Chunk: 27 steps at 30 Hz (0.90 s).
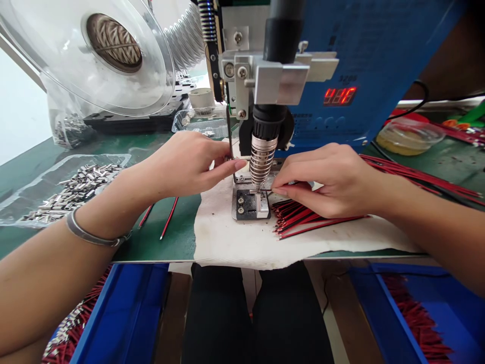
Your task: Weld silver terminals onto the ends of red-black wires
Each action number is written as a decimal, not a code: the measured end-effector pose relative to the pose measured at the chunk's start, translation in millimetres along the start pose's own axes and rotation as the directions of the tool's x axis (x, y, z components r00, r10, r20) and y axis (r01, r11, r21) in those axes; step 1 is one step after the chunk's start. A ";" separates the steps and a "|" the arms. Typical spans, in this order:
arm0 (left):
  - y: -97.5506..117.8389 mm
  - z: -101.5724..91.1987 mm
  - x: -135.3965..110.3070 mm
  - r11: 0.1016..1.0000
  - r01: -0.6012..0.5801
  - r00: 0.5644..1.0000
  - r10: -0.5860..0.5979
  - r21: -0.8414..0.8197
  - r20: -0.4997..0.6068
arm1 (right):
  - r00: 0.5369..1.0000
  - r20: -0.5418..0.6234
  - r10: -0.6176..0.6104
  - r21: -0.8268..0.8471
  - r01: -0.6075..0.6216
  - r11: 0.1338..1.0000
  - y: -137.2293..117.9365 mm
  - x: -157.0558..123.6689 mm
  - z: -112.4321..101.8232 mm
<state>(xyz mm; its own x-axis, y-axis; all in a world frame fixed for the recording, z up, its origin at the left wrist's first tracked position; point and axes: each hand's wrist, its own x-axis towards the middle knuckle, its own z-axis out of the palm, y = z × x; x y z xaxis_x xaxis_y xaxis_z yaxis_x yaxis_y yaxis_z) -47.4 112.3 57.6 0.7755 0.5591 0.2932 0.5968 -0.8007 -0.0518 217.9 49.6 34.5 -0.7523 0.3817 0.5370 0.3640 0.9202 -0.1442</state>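
Note:
My right hand (322,182) pinches a thin wire (268,191) between thumb and fingertips. Its end reaches the small metal fixture (261,206) on a black base, right under the coiled metal sleeve of a soldering iron (262,159). A small metal piece seems to lie at the wire's end, too small to make out. Below that hand, a bundle of red and black wires (299,217) rests on a white cloth (227,242). My left hand (200,164) is closed beside the machine's thin upright rod (229,136), left of the iron; whatever its fingertips hold is hidden.
A clear tray of metal connectors (81,184) stands at left, with two short wires (168,217) nearby. Behind are a transparent round hood (68,55) and a blue machine housing (379,60) with a red display. Blue bins (125,308) of wires sit below the table edge.

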 end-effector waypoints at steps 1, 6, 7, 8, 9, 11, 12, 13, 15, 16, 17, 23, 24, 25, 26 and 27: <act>0.1 0.0 0.0 1.000 0.002 1.000 -0.002 -0.006 0.002 | 1.000 0.000 -0.001 -0.005 0.001 1.000 -0.1 0.3 0.1; 1.5 -1.3 0.2 0.999 0.013 1.000 -0.013 -0.047 0.001 | 1.000 0.001 -0.009 -0.023 0.009 1.000 -1.2 1.0 0.5; 1.7 -1.5 0.3 0.998 0.019 1.000 -0.019 -0.053 0.005 | 1.000 -0.001 -0.013 -0.026 0.013 1.000 -1.2 0.9 0.7; 1.7 -1.7 0.4 0.998 0.025 1.000 -0.025 -0.054 0.010 | 1.000 -0.002 -0.017 -0.031 0.017 0.999 -1.2 0.6 0.9; 1.6 -1.7 0.5 0.998 0.030 0.999 -0.029 -0.053 0.018 | 1.000 -0.003 -0.020 -0.039 0.020 0.999 -1.0 0.4 1.2; 1.1 -1.7 0.6 0.998 0.033 0.999 -0.032 -0.051 0.024 | 1.000 0.000 -0.023 -0.057 0.023 0.998 -0.5 -0.1 1.6; 0.7 -1.6 0.4 0.998 0.031 0.999 -0.030 -0.052 0.024 | 1.000 0.003 -0.025 -0.064 0.025 0.998 -0.4 -0.3 1.8; 0.4 -1.5 0.1 0.998 0.029 0.999 -0.028 -0.052 0.020 | 1.000 0.003 -0.027 -0.070 0.027 0.997 -0.3 -0.5 2.0; 0.3 -1.8 -1.0 0.999 0.026 1.000 -0.025 -0.043 0.014 | 1.000 0.003 -0.028 -0.082 0.028 0.996 -0.4 -0.7 2.3; 0.7 -2.1 -1.6 0.999 0.019 1.000 -0.019 -0.036 0.010 | 1.000 0.004 -0.029 -0.089 0.029 0.996 -0.6 -0.7 2.3; 1.2 -2.6 -2.2 1.000 0.013 1.000 -0.013 -0.028 0.012 | 1.000 0.004 -0.028 -0.096 0.028 0.995 -0.8 -0.7 2.3; 2.9 -2.6 -2.5 1.000 -0.010 1.000 0.010 0.005 0.015 | 1.000 0.015 -0.022 -0.126 0.024 0.992 -1.3 -1.2 1.1; 2.3 -2.1 -2.1 1.000 -0.016 1.000 0.016 0.006 0.001 | 1.000 0.014 -0.022 -0.129 0.024 0.991 -1.4 -1.3 1.1; 1.7 -1.6 -1.8 1.000 -0.015 1.000 0.015 0.010 -0.001 | 1.000 0.012 -0.023 -0.132 0.024 0.991 -1.5 -1.4 1.2; 1.4 -1.2 -1.6 1.000 -0.012 1.000 0.012 0.014 -0.003 | 1.000 0.007 -0.025 -0.135 0.026 0.991 -1.7 -1.4 1.4; 1.3 -1.1 -1.5 1.000 -0.010 1.000 0.010 0.016 -0.002 | 1.000 0.001 -0.027 -0.138 0.027 0.990 -1.9 -1.4 1.7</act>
<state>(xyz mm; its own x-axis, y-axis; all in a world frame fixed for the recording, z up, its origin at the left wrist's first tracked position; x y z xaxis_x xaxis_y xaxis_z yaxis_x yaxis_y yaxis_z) -48.0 110.1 58.1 0.7809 0.5507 0.2947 0.5924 -0.8026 -0.0700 217.3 47.5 32.7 -0.7625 0.3564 0.5399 0.4158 0.9093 -0.0130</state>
